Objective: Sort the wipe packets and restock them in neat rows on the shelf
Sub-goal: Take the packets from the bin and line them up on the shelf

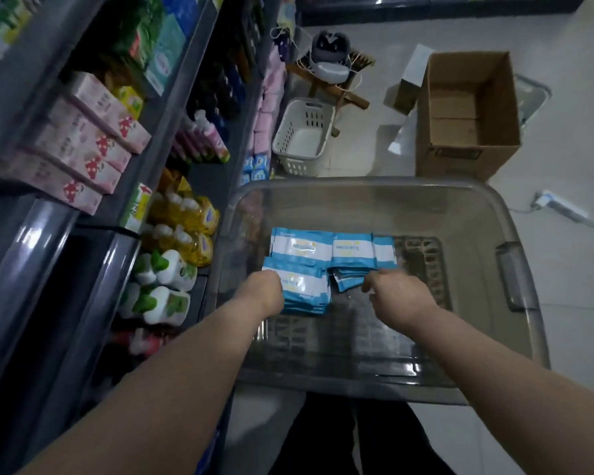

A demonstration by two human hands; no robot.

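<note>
Bin: clear plastic bin [515, 269] stood on the floor beside the shelf [11, 255].
Wipe packets: blue-and-white wipe packets [302, 250] lay in piles on the bin's bottom.
Left hand: left hand [264, 291] gripped the edge of the near-left stack [306, 293].
Right hand: right hand [396, 293] was apart from the left, fingers curled at the near-right pile [348, 281]; grip could not be told.
Beyond: cardboard box [467, 111], white basket [302, 135].

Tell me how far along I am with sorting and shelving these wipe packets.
Early. Done: wipe packets sit in rough stacks in the clear bin. In hand: the left hand grips the near-left stack; the right hand is at a smaller loose pile, grip unclear. Left: every stack in the bin still has to go onto the shelf in rows.
</note>
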